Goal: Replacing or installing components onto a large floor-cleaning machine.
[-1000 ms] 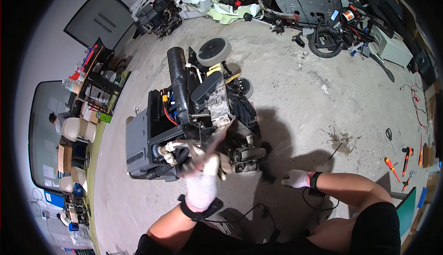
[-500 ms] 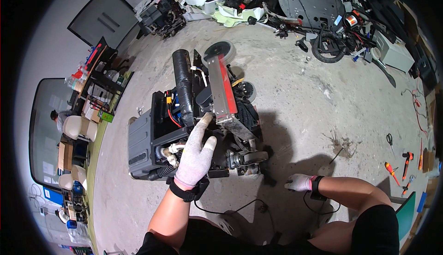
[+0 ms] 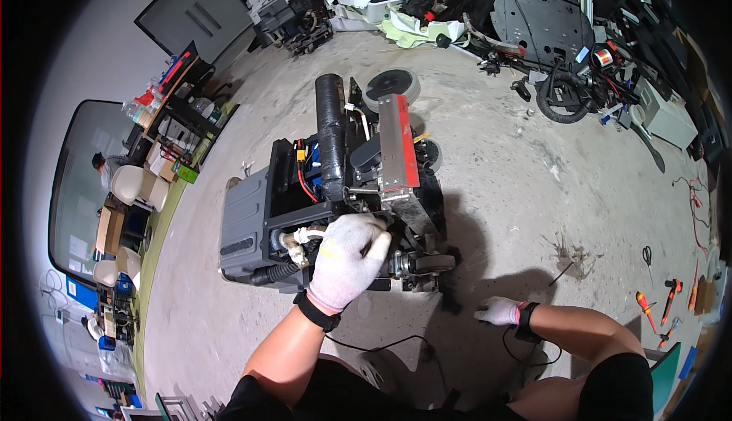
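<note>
A partly opened wheeled machine (image 3: 248, 211) with a grey plastic housing lies on the floor in front of me. It carries a black tape-wrapped tube (image 3: 330, 128), a metal bracket with a red stripe (image 3: 400, 143), a large grey wheel (image 3: 391, 86) and a small caster (image 3: 435, 263). My left hand (image 3: 349, 257), in a white glove, is at the machine's near side below the bracket, fingers curled inward; what they grip, if anything, is hidden. My right hand (image 3: 501, 311), also gloved, hovers right of the machine with bent fingers. Whether something small is in them is unclear.
Screwdrivers (image 3: 646, 310), scissors (image 3: 647, 257) and a red-and-black tool (image 3: 671, 299) lie on the floor at right. Scrap parts (image 3: 541, 21) are piled at the back. Chairs (image 3: 136, 186) and a cluttered bench stand left, where another person (image 3: 107, 166) appears.
My left hand has drawn back from the bracket toward me, and its outstretched fingers have curled. The whole view has shifted, with the machine now farther right. My right hand has barely moved.
</note>
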Tool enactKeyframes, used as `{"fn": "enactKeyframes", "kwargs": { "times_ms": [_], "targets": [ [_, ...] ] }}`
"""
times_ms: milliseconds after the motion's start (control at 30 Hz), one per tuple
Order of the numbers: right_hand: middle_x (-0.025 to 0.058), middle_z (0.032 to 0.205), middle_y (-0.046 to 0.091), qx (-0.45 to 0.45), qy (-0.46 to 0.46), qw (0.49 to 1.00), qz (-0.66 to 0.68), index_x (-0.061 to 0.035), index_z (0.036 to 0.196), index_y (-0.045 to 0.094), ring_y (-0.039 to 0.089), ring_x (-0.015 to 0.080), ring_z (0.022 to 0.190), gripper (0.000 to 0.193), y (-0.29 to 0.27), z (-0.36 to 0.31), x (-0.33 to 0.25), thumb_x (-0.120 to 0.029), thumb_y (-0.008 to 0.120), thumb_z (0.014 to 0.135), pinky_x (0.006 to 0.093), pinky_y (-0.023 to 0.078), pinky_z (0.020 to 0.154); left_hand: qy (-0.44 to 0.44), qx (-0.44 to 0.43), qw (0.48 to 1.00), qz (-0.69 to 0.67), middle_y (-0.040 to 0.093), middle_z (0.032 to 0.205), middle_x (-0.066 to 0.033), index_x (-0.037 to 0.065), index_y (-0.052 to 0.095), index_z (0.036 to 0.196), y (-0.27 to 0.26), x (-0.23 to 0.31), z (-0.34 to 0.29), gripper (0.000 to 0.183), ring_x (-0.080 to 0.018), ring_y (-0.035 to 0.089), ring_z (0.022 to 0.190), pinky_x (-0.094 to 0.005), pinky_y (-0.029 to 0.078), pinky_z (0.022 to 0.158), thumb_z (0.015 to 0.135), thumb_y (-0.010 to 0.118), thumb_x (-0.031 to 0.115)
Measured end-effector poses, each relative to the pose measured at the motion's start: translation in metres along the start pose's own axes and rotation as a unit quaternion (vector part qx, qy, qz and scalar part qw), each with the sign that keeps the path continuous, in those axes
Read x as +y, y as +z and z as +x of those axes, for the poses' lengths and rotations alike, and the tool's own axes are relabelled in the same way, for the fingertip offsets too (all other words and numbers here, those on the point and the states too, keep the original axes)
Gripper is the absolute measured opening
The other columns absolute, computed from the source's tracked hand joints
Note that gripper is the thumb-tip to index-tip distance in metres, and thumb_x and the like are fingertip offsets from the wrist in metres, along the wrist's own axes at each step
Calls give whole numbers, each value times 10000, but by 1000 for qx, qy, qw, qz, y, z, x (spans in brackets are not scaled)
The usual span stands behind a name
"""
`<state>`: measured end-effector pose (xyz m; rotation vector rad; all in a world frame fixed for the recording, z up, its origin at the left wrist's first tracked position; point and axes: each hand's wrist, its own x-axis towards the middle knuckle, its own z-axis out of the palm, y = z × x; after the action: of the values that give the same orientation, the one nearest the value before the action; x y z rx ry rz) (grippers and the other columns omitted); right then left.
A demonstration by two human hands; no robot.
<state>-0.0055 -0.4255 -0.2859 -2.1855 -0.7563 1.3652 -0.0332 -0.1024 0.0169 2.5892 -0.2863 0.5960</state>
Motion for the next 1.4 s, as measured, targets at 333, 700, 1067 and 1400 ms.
{"fn": "enactKeyframes", "kwargs": {
  "times_ms": [333, 700, 1067, 1400],
  "targets": [
    [273, 1443, 555, -4, 39, 999, -18, 48, 1386, 579, 513, 394, 1369, 746, 5, 3, 3, -550, 586, 942, 383, 381, 1163, 148, -285, 944, -80, 633, 719, -70, 76, 665, 690, 16, 29, -24, 276, -291, 645, 764, -411, 505, 709, 774, 823, 287],
    [263, 1434, 568, 6, 38, 999, -5, 42, 1397, 572, 523, 387, 1361, 759, 9, 2, 9, -564, 588, 940, 376, 382, 1162, 141, -301, 941, -70, 682, 792, -75, 67, 696, 751, 15, 33, -22, 244, -297, 673, 831, -410, 526, 749, 760, 826, 274],
    [256, 1433, 572, -2, 70, 997, 26, 21, 1389, 589, 522, 384, 1362, 733, 3, -5, 0, -552, 604, 933, 381, 389, 1158, 108, -304, 944, -68, 698, 863, -88, 70, 707, 808, 13, 35, -19, 218, -316, 675, 845, -420, 538, 765, 779, 813, 258],
    [226, 1155, 713, 218, 77, 966, 118, -47, 1164, 719, 672, 414, 1077, 449, -56, -97, 62, -417, 603, 939, 449, 529, 953, 103, -191, 975, -40, 701, 936, -110, 54, 688, 894, 31, 39, -12, 173, -327, 662, 876, -421, 510, 790, 736, 757, 39]
  ]
}}
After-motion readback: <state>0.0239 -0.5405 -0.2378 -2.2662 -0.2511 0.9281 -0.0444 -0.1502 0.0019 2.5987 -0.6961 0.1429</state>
